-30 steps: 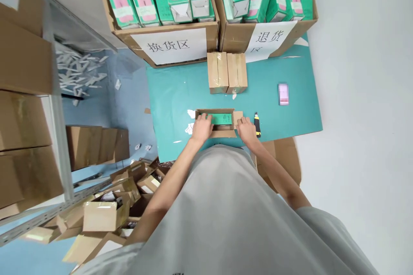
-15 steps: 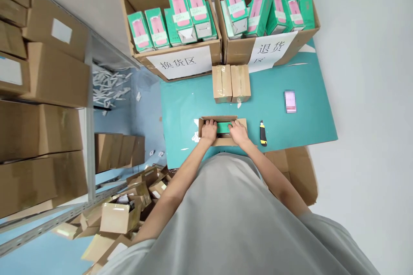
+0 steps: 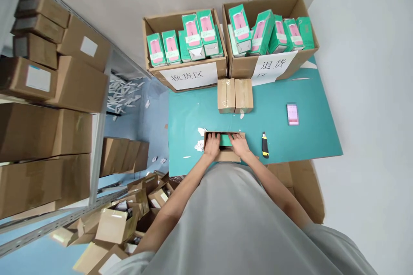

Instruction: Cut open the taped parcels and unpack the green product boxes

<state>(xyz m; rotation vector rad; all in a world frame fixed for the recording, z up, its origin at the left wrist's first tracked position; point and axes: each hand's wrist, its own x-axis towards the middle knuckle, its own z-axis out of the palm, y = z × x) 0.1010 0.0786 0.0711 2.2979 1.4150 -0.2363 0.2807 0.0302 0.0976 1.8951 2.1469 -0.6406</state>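
Note:
An opened small cardboard box [image 3: 229, 156] lies at the table's near edge, its flaps spread. Inside it a green box [image 3: 225, 140] shows between my two hands. My left hand [image 3: 212, 145] reaches into the carton's left part, its curled fingers at the green box's left end. From the other side, my right hand [image 3: 239, 144] has its fingers bent over the right end of the green box. The fingertips are partly hidden inside the carton. To the right lies a yellow and black utility knife [image 3: 265, 145]. Torn white paper scraps [image 3: 199, 145] are left of the carton.
Two taped small cartons [image 3: 235, 96] stand mid-table before two large cardboard boxes [image 3: 190, 78] [image 3: 284, 66] of green packages with pink pictures. A phone [image 3: 292, 114] lies at right. Shelves of cartons [image 3: 79, 84] rise at left; opened cartons [image 3: 118, 225] heap on the floor.
The camera view has shifted, so the table sits lower in the picture. Both hands stay in the carton at the green box, and the carton's flaps sit a little differently.

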